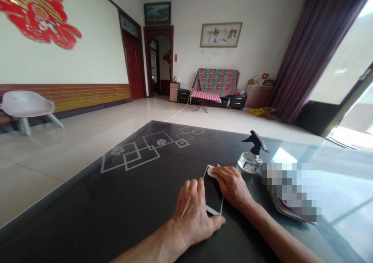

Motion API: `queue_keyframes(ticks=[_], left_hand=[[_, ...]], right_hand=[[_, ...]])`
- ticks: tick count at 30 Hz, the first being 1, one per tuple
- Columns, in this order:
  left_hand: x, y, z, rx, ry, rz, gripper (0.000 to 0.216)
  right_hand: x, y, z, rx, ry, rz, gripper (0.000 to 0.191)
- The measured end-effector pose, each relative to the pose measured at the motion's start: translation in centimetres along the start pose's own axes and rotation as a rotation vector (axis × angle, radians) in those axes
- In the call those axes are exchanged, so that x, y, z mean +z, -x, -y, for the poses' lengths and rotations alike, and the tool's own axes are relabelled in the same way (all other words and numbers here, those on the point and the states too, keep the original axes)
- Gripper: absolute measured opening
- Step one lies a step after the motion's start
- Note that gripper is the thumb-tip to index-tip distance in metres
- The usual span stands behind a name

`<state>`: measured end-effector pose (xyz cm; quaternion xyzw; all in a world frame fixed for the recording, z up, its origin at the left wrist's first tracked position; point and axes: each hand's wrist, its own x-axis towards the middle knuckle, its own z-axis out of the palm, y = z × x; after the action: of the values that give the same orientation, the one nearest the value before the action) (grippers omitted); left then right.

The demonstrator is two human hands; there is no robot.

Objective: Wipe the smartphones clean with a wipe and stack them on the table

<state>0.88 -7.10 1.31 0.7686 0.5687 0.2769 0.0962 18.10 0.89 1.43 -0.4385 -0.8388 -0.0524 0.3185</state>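
Observation:
A phone (213, 195) with a dark face and a pale rim lies on the dark glossy table (140, 212). My left hand (194, 212) grips it, fingers along its left edge and thumb at its near end. At the phone's far end my right hand (233, 183) presses a small white wipe (212, 172) against the face; the fingers cover most of the wipe. Just beyond my right hand stands a clear spray bottle (250, 162) with a black trigger head. To the right lies a stack of flat, paper-like items (282, 206), its top blurred out.
Pale square and flower patterns (140, 154) mark the table's far left part. A white chair (27, 107) stands by the left wall. Further off are a small striped table (206, 96), low black drawers (237, 101) and a cloth-covered object (217, 80). A purple curtain (314, 49) hangs at right.

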Motion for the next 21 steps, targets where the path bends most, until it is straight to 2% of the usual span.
queue_keyframes(ticks=[4,7,13,16,21], left_hand=[[0.6,-0.7,-1.4,-0.069,-0.037,0.004,0.09],[0.5,-0.7,-1.6,-0.086,-0.019,-0.009,0.088],[-1.7,1.0,1.9,0.047,0.103,0.001,0.086],[-3.3,1.6,3.7,-0.019,0.059,-0.022,0.084],[-4.5,1.3,4.7,-0.013,0.022,-0.014,0.059]], right_hand=[[0.0,0.1,0.1,0.011,-0.004,0.019,0.028],[-0.2,0.2,0.4,0.015,-0.015,0.024,0.028],[-0.7,0.4,2.3,-0.071,-0.091,0.063,0.027],[-0.8,0.3,2.7,-0.094,-0.096,0.068,0.028],[-0.9,0.3,2.7,-0.1,-0.093,0.08,0.027]])
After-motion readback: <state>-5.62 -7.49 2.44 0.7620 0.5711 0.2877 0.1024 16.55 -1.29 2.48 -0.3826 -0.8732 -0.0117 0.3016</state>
